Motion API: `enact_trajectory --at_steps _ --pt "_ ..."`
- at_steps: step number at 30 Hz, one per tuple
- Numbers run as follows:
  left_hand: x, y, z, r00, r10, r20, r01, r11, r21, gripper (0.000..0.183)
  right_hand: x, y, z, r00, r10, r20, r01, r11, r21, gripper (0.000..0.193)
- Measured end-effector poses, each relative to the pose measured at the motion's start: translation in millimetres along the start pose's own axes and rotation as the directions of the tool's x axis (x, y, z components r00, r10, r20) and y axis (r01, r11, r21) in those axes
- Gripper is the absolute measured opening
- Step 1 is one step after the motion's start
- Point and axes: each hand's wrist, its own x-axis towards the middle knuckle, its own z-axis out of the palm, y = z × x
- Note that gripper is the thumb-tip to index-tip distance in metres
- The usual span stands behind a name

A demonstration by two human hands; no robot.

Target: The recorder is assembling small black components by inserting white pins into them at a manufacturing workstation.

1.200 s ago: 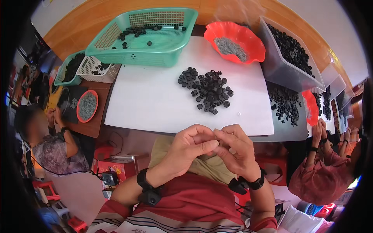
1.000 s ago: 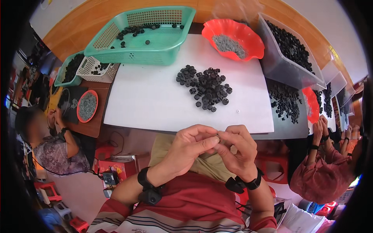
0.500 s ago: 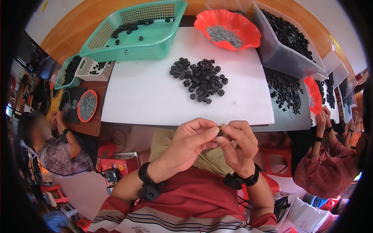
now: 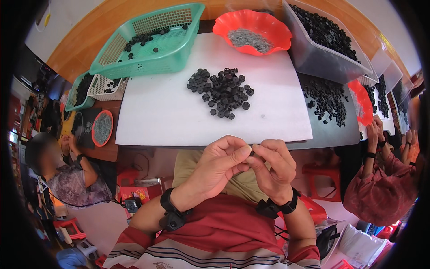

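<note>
My left hand (image 4: 217,165) and my right hand (image 4: 274,168) meet just off the near edge of the table. Both pinch one small black plastic part (image 4: 251,153) between thumbs and fingertips; most of it is hidden by the fingers. On the white foam sheet (image 4: 152,103) beyond them lies a pile of small black plastic parts (image 4: 226,92), with a flatter cluster (image 4: 198,80) at its left.
A green basket (image 4: 148,67) with scattered black parts stands far left, a red scalloped bowl (image 4: 284,33) of thin metal pieces far centre. At right, a clear bin (image 4: 322,65) and loose black parts (image 4: 327,102). One person (image 4: 74,175) sits left, another (image 4: 378,188) right.
The table and its contents have shifted slightly left in the view. My hands stay together in nearly the same place, with the black part showing a little less between them.
</note>
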Motion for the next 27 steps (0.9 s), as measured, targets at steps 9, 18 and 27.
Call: enact_trajectory --at_steps 9,18,27 --pt "6.5 4.0 15.1 0.993 0.061 -0.098 -0.044 0.984 0.172 0.015 -1.0 12.3 -11.6 1.0 0.005 -0.026 -0.007 0.996 -0.085 0.028" --pt "28.7 23.2 29.0 0.801 0.552 0.231 -0.363 0.141 0.921 0.013 -0.1 24.3 -26.8 0.998 0.019 -0.06 -0.028 0.988 -0.152 0.027" --pt "38.0 16.9 38.9 0.971 0.196 0.139 -0.238 0.698 0.676 0.023 1.2 21.1 -36.8 0.988 0.115 -0.106 -0.116 0.993 0.002 0.025"
